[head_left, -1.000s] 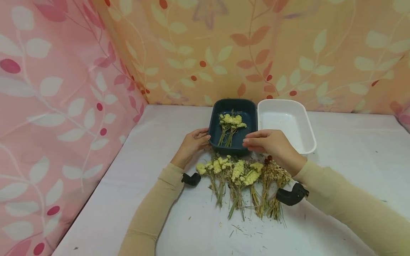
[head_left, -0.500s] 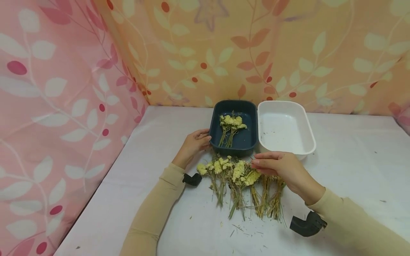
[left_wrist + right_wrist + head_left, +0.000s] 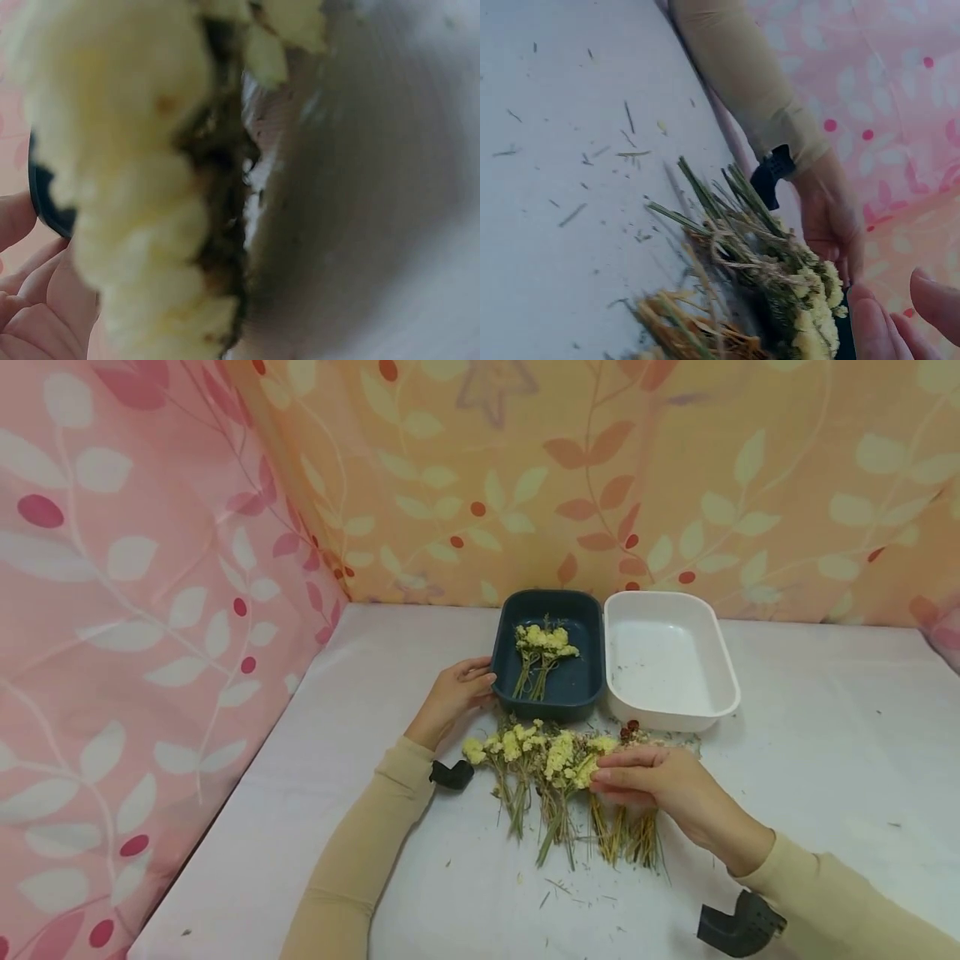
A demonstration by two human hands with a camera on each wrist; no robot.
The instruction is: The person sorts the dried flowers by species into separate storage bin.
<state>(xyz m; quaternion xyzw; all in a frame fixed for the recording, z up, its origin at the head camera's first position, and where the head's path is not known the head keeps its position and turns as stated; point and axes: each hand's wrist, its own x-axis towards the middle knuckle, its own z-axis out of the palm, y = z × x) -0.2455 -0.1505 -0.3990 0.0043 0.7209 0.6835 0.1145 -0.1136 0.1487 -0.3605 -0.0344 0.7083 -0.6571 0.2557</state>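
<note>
My left hand [image 3: 453, 697] rests against the left side of a dark blue tray [image 3: 551, 706], thumb close to its rim. Two tied bunches of dried yellow flowers [image 3: 543, 647] lie inside that tray. In front of it, several bundles of dried flowers [image 3: 558, 760] form a row, yellow heads toward the trays and cut stems toward me. Over the right end of this row hovers my right hand [image 3: 667, 785], its thumb and fingers apart with nothing between them. In the right wrist view, twine wraps a bundle's green stems [image 3: 742, 251]. Blurred yellow blooms [image 3: 142, 187] fill much of the left wrist view.
A white tray [image 3: 671, 714] stands against the dark one's right side, with a few crumbs inside. Stem scraps [image 3: 558, 887] are scattered on the white tabletop [image 3: 840, 743]. Patterned cloth [image 3: 480, 485] hangs behind and at the left.
My right hand has drawn back from beside the dark tray toward me, down over the bundles at the right of the row. My left hand has stayed at the tray's side.
</note>
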